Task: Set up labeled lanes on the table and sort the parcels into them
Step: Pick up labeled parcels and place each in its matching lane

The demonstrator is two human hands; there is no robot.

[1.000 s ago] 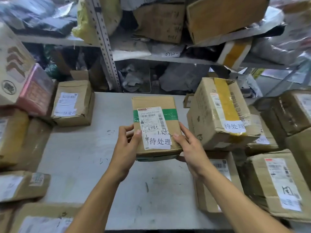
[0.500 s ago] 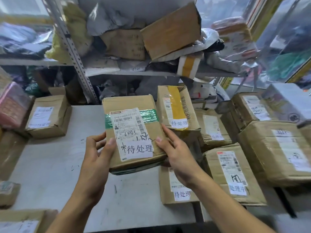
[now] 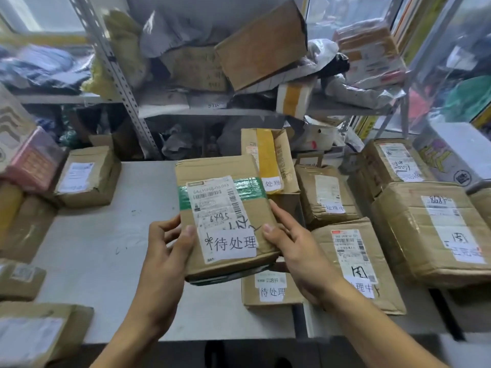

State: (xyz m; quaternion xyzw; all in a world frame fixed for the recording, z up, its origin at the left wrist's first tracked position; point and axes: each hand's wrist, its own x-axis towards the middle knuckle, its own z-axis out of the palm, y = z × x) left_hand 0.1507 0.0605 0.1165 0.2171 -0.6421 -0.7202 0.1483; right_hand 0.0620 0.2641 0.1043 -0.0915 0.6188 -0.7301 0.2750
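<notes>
Both hands hold one parcel [image 3: 225, 216] lifted off the table [image 3: 106, 261], at frame centre. Left hand [image 3: 164, 251] grips its left edge, thumb on top by the white label [image 3: 230, 244], fingers [image 3: 170, 229] curled at the side; right hand [image 3: 297, 248] grips the right edge, thumb on top, the rest underneath. Label handwritten 待处理; green tape band across the parcel under a printed waybill. Surroundings: at 3 o'clock a dense cluster of brown boxes, with one flat box [image 3: 271, 290] directly below the held parcel, also marked 待处理, partly covered by it. A yellow-taped box [image 3: 268, 160] stands just behind at 1 o'clock, touching or nearly touching the held parcel; cannot tell which. Box with waybill [image 3: 356, 261] just right of the right hand. Large box [image 3: 435, 227] further at 3 o'clock. Lone box [image 3: 87, 176] at 10 o'clock, well apart. More boxes stacked along the left edge at 9 and 7 o'clock. Metal shelf [image 3: 212, 112] behind the table at 12 o'clock, crammed with bags and cartons. Versus half a second ago: the parcel sits a little further right and the grip is unchanged; the view has swung slightly right. Hidden or unclear: right-hand fingers under the parcel not visible; the label of the box by the right wrist partly covered by the forearm; left-edge boxes cut off by the frame; shelf contents blurred.
</notes>
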